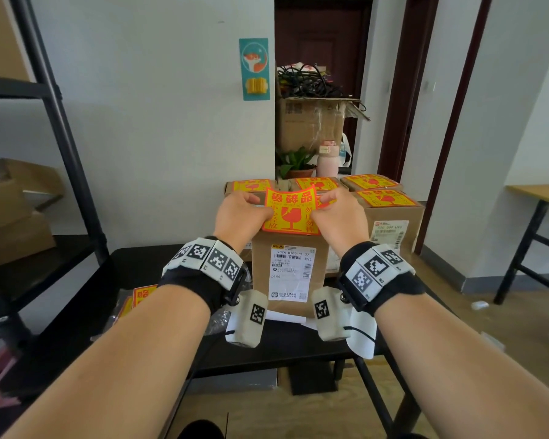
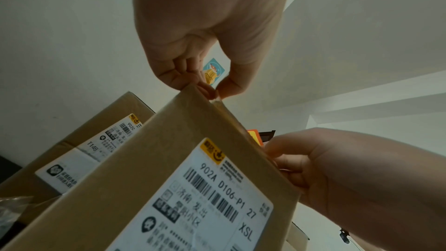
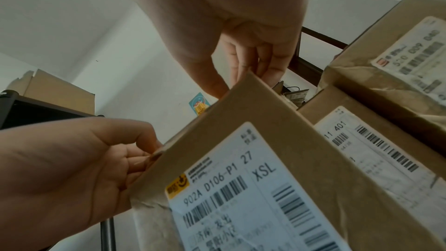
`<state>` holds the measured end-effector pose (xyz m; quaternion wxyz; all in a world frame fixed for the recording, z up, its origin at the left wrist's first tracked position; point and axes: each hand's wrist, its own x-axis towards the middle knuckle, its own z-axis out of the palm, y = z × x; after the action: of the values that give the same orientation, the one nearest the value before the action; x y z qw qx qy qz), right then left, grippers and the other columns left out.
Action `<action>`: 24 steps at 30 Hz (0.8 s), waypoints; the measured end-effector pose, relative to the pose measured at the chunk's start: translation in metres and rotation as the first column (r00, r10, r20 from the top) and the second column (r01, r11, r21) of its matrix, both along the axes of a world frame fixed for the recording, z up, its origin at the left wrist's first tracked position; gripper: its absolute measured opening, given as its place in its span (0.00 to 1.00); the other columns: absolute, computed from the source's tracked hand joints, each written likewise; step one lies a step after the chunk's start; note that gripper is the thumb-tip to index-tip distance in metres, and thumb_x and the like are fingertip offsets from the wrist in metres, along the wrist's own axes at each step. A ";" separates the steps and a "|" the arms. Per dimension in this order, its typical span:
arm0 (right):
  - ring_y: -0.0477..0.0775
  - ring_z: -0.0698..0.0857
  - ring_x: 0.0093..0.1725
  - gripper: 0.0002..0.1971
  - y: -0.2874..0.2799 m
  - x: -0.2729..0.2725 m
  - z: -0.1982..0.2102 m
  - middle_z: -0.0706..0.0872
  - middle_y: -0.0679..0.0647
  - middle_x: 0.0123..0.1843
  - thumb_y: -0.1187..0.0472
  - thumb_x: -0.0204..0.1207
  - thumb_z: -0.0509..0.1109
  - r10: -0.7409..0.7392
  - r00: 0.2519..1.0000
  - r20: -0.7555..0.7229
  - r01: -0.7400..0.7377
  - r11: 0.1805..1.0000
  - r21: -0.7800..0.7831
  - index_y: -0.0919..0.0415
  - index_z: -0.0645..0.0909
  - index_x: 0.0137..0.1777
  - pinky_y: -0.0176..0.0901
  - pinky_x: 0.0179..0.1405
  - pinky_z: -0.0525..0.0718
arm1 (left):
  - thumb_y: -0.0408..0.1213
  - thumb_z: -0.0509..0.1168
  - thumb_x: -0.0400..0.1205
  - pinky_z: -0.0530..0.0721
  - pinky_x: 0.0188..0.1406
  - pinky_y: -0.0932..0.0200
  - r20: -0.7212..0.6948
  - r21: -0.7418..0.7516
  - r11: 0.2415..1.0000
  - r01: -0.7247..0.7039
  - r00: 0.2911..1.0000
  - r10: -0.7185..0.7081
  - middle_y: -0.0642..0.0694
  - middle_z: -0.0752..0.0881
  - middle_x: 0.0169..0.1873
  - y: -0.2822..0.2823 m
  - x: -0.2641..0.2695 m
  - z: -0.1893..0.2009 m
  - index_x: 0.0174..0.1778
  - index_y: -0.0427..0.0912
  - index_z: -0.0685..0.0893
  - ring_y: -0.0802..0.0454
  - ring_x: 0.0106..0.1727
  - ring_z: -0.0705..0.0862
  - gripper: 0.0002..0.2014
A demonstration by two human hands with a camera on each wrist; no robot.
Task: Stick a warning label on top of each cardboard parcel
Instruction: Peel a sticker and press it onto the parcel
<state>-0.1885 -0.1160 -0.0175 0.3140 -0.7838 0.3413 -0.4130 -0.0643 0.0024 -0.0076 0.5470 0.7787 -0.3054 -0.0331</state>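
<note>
A yellow and red warning label (image 1: 290,210) bows up over the top of the front cardboard parcel (image 1: 289,274), which carries a white shipping label on its near face. My left hand (image 1: 263,211) pinches the label's left edge and my right hand (image 1: 322,206) pinches its right edge. The left wrist view shows my left hand (image 2: 210,91) at the parcel's (image 2: 169,159) top corner, with a sliver of the label (image 2: 253,136) by the right hand. My right hand (image 3: 241,77) reaches over the top edge of the parcel (image 3: 265,121) in the right wrist view.
Several parcels behind and to the right bear labels (image 1: 387,198). Spare labels (image 1: 140,296) and white backing paper (image 1: 362,337) lie on the black table (image 1: 159,261). A black rack (image 1: 61,122) stands left. An open carton of cables (image 1: 314,122) stands behind, a wooden table (image 1: 539,194) right.
</note>
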 end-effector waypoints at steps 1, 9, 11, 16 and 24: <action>0.51 0.84 0.51 0.14 0.000 0.000 0.000 0.85 0.49 0.52 0.61 0.72 0.71 0.003 1.000 -0.008 -0.003 1.000 -0.005 0.53 0.79 0.57 0.42 0.44 0.78 | 0.38 0.72 0.71 0.88 0.54 0.45 -0.001 0.000 1.000 -0.004 1.000 0.004 0.46 0.87 0.49 -0.001 0.001 0.000 0.55 0.45 0.82 0.50 0.50 0.87 0.16; 0.49 0.85 0.48 0.12 0.004 0.000 -0.004 0.86 0.50 0.49 0.62 0.75 0.71 0.021 0.999 -0.030 -0.023 0.998 -0.064 0.54 0.77 0.57 0.42 0.42 0.79 | 0.40 0.74 0.72 0.87 0.54 0.47 0.045 0.035 0.999 -0.022 0.999 0.020 0.47 0.85 0.53 -0.003 0.007 -0.004 0.59 0.45 0.81 0.50 0.52 0.86 0.20; 0.49 0.84 0.48 0.12 0.004 -0.001 -0.005 0.86 0.49 0.48 0.62 0.75 0.71 0.023 0.999 -0.036 -0.026 0.997 -0.071 0.55 0.78 0.58 0.40 0.41 0.76 | 0.40 0.75 0.72 0.87 0.53 0.47 0.069 0.047 0.999 -0.021 0.997 0.018 0.47 0.85 0.53 -0.004 0.007 -0.005 0.60 0.44 0.80 0.50 0.52 0.85 0.21; 0.49 0.84 0.46 0.13 0.006 -0.002 -0.004 0.85 0.49 0.47 0.62 0.75 0.71 0.035 0.998 -0.047 -0.038 0.996 -0.077 0.55 0.77 0.58 0.38 0.35 0.75 | 0.39 0.75 0.73 0.87 0.50 0.50 0.095 0.056 0.998 -0.021 0.995 0.016 0.46 0.86 0.52 -0.004 0.007 -0.005 0.61 0.43 0.80 0.50 0.50 0.86 0.21; 0.50 0.83 0.47 0.14 0.008 -0.001 -0.004 0.83 0.48 0.46 0.64 0.76 0.70 0.036 0.995 -0.088 -0.046 0.992 -0.117 0.56 0.76 0.60 0.39 0.36 0.73 | 0.37 0.74 0.73 0.79 0.41 0.57 0.157 0.082 0.996 -0.023 0.988 0.009 0.45 0.85 0.51 -0.004 0.003 -0.005 0.60 0.43 0.79 0.49 0.50 0.84 0.20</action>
<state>-0.1899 -0.1080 -0.0215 0.2603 -0.8250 0.3132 -0.3918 -0.0609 -0.0016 -0.0130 0.4887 0.8034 -0.3395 0.0199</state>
